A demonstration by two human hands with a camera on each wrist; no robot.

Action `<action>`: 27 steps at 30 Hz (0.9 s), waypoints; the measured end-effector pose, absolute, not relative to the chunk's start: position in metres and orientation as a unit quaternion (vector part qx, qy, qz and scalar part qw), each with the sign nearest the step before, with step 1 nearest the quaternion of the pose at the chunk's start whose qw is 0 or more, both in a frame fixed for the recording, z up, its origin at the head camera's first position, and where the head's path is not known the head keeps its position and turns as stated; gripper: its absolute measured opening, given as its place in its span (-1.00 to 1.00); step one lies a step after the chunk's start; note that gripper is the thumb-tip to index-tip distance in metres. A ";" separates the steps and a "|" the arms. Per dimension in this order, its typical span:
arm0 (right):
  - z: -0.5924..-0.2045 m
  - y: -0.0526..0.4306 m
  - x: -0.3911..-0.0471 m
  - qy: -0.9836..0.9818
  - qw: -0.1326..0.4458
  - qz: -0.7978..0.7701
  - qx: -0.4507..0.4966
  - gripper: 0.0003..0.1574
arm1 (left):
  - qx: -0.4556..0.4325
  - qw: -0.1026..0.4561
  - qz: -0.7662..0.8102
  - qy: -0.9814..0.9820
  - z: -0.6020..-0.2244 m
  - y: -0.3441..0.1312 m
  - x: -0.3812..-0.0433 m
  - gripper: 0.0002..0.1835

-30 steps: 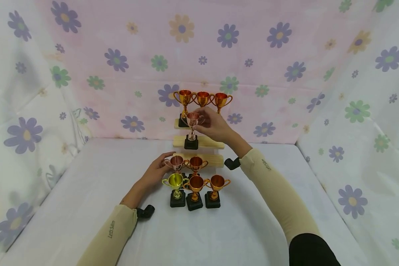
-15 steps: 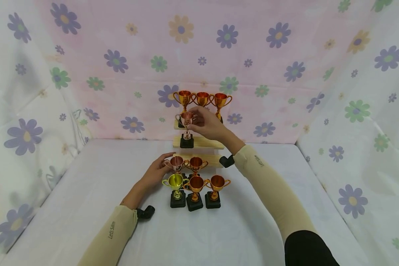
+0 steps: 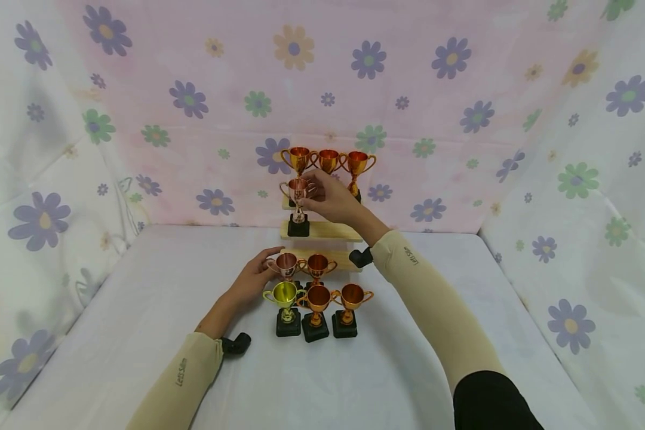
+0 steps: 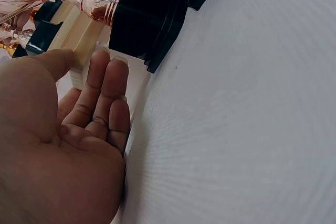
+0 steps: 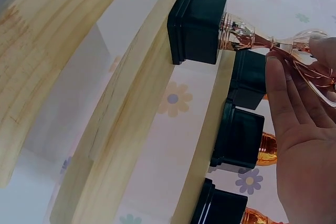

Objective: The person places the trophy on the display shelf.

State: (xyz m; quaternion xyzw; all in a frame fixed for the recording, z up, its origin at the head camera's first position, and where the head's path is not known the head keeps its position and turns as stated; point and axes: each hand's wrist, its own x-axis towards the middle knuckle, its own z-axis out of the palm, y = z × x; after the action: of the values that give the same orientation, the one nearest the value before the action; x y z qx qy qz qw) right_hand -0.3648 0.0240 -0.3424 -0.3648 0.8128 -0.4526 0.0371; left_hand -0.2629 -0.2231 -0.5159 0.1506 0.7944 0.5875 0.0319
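Note:
My right hand [image 3: 330,197] pinches a small rose-gold trophy cup [image 3: 297,190] around its stem and bowl. The cup stands upright, its black base [image 5: 198,24] right at the left end of the middle wooden shelf [image 3: 335,232]. Low on the left, my left hand [image 3: 251,279] rests with relaxed fingers at the left end of the bottom shelf [image 3: 344,258]. In the left wrist view the thumb [image 4: 60,62] lies against the wood. Next to this hand stands another rose-gold trophy cup [image 3: 286,264], its base close above the fingertips.
Three gold trophies [image 3: 328,160] line the top shelf, partly hidden behind my right hand. Before the rack, a copper-coloured trophy [image 3: 317,263] stands beside the second rose-gold one. Nearer me are a yellow-gold trophy [image 3: 285,294] and two copper ones [image 3: 352,295] on the white cloth [image 3: 408,382].
My right hand has carried the rose-gold trophy leftward and slightly up, to the left end of the middle shelf. My left hand has stayed in place.

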 end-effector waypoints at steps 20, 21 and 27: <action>-0.346 0.022 -0.369 0.806 0.032 -0.468 -0.362 -0.34 | 0.146 0.028 0.570 0.808 -0.514 -0.223 -0.262 -0.44; -0.346 0.022 -0.369 0.807 0.030 -0.466 -0.361 -0.33 | 0.144 0.029 0.568 0.810 -0.514 -0.223 -0.262 -0.44; -0.345 0.025 -0.364 0.814 0.029 -0.459 -0.355 -0.24 | 0.142 0.029 0.566 0.811 -0.513 -0.222 -0.261 -0.44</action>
State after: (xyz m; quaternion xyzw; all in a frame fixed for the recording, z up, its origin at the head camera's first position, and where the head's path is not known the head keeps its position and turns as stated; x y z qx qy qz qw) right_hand -0.3642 0.0250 -0.3449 -0.3547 0.8139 -0.4592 0.0295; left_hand -0.2612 -0.2219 -0.5133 0.1418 0.8114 0.5663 0.0285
